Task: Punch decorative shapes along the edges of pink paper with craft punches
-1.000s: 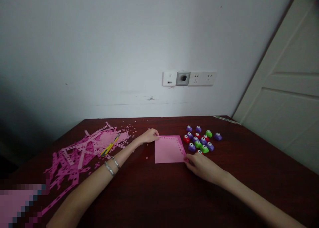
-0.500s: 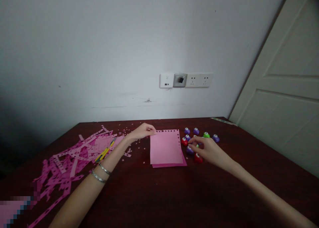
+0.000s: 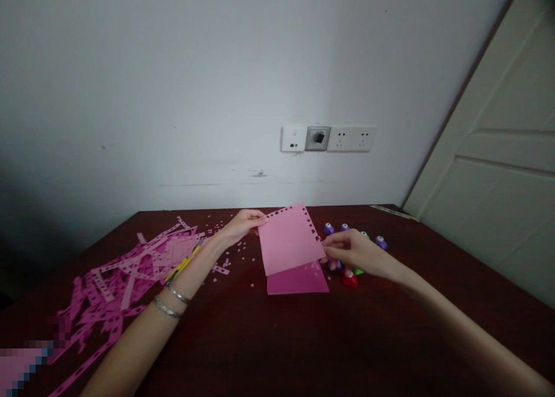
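Note:
A light pink sheet of paper (image 3: pixel 290 238), punched with small holes along its top and right edges, is raised and tilted above the table. My left hand (image 3: pixel 243 223) pinches its upper left corner. At the right edge, the fingers of my right hand (image 3: pixel 358 252) close on the sheet near its lower corner. Under it lies a darker pink sheet (image 3: pixel 297 281), partly covered. Small craft punches in purple (image 3: pixel 380 242), red (image 3: pixel 349 278) and green stand around my right hand, which hides some of them.
A heap of punched pink paper strips (image 3: pixel 125 275) lies on the left of the dark table (image 3: pixel 277 345). A yellow cutter knife (image 3: pixel 184 265) rests there, partly behind my left forearm. Tiny paper bits are scattered nearby. A wall with sockets (image 3: pixel 351 138) rises behind.
The light pink sheet has lifted off the pile and tilted, uncovering more of the darker sheet. My right hand has moved left from the punches to the sheet's edge.

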`<control>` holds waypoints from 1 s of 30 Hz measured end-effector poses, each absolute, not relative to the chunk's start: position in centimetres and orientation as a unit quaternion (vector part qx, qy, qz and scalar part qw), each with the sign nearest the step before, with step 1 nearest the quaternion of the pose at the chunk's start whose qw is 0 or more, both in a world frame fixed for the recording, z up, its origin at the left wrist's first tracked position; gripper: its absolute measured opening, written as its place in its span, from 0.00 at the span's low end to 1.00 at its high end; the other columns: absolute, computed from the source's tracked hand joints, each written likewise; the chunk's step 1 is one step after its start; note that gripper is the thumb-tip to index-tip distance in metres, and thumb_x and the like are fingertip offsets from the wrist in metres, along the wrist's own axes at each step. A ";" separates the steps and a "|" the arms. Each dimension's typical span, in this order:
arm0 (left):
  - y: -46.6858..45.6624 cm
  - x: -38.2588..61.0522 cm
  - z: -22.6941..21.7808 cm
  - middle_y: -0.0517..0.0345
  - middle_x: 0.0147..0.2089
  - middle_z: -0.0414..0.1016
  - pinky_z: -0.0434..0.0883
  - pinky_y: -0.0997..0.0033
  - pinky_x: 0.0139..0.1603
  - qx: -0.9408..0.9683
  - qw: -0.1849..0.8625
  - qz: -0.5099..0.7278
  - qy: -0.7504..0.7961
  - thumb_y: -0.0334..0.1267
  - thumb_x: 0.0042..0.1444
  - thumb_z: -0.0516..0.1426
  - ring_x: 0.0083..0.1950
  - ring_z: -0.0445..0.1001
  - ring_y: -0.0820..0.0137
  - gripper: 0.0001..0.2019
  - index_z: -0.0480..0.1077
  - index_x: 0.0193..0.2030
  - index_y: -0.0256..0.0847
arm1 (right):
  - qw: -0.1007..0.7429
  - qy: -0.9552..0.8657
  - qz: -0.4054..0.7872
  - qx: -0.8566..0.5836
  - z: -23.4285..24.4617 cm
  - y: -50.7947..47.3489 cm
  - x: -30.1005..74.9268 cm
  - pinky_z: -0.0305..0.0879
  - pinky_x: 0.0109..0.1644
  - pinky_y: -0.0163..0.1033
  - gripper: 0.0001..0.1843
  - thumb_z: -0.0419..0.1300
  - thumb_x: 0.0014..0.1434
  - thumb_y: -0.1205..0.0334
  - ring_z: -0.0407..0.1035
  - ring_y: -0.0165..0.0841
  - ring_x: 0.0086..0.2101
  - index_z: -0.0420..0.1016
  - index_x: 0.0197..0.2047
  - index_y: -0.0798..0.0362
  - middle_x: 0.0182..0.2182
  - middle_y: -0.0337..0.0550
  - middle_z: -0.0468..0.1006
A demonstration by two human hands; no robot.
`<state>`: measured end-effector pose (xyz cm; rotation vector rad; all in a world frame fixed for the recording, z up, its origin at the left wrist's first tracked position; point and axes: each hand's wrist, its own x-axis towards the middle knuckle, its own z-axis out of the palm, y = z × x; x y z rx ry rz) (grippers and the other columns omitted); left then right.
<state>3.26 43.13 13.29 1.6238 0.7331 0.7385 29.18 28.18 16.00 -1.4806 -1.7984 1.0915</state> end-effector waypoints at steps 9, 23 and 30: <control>43.7 3.3 12.5 0.55 0.31 0.71 0.64 0.72 0.34 0.686 0.568 0.313 0.330 0.43 0.44 0.61 0.32 0.66 0.74 0.13 0.71 0.33 0.35 | 0.389 -0.574 0.458 -0.556 15.4 28.9 28.4 0.73 0.24 0.33 0.22 0.54 0.55 0.55 0.73 0.36 0.35 0.67 0.51 0.57 0.39 0.52 0.75; 43.6 2.2 14.3 0.52 0.34 0.74 0.65 0.69 0.38 0.793 0.443 0.217 0.357 0.44 0.48 0.58 0.34 0.69 0.71 0.13 0.72 0.35 0.36 | 0.376 -0.615 0.404 -0.563 14.9 30.2 28.8 0.67 0.23 0.31 0.09 0.59 0.48 0.62 0.66 0.26 0.22 0.70 0.33 0.56 0.22 0.36 0.71; 38.0 5.1 17.9 0.52 0.50 0.70 0.59 0.61 0.55 0.892 0.193 0.311 0.266 0.42 0.52 0.56 0.51 0.65 0.65 0.12 0.71 0.42 0.40 | 0.328 -0.704 0.370 -0.509 16.7 29.9 28.0 0.67 0.32 0.35 0.08 0.57 0.51 0.62 0.70 0.29 0.28 0.74 0.33 0.55 0.27 0.41 0.76</control>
